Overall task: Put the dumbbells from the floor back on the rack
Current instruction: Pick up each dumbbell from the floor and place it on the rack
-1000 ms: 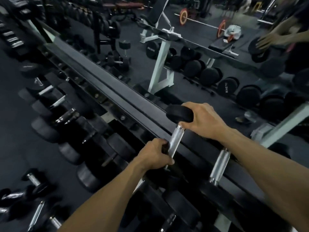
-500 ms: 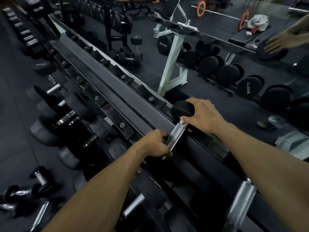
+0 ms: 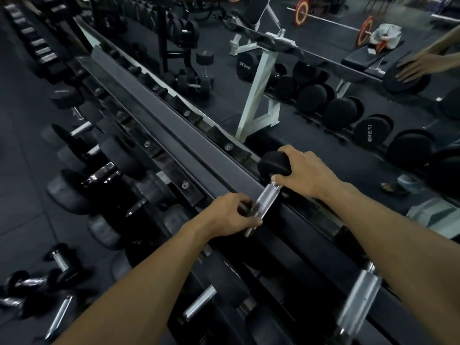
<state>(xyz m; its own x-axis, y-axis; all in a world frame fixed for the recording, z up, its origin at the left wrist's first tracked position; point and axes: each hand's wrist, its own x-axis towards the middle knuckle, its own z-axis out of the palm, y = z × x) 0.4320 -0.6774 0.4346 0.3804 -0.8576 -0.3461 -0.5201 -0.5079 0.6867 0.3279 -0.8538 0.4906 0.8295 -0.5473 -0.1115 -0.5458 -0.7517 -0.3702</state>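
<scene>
- Small dumbbell with black rounded rubber heads and a knurled chrome handle (image 3: pixel 267 195): at centre frame, lying across the top rail of the long black steel rack (image 3: pixel 174 135), slanted from upper right to lower left.
- Left hand (image 3: pixel 231 215): fingers curled round the lower part of the chrome handle, near head hidden beneath the palm.
- Right hand (image 3: pixel 306 173): cupped over the far rubber head, thumb down by the collar where head meets handle.
- Both hands clamped on the same dumbbell, close together, not touching each other.
- Handling, by judgement: compact and fairly light for two hands, fully rigid, no fragility; knurling offers sure grip, smooth rubber head likely slicker and better steadied than carried.
- Best hold: mid-handle with a full wrap, weight balanced between the heads; a head-only hold risks rolling off the rail.
- Round heads apt to roll on the sloped rail unless seated in a cradle; exact seating cannot be told, as the hands hide the contact.
- More small black-and-chrome dumbbells on the dark rubber floor (image 3: pixel 37 282) at lower left of the frame, loosely scattered, well apart from the rack top.
- Larger black dumbbells on the lower tiers (image 3: pixel 82 185) at left; mirror with reflected white-framed rack (image 3: pixel 258 95) at upper right.
</scene>
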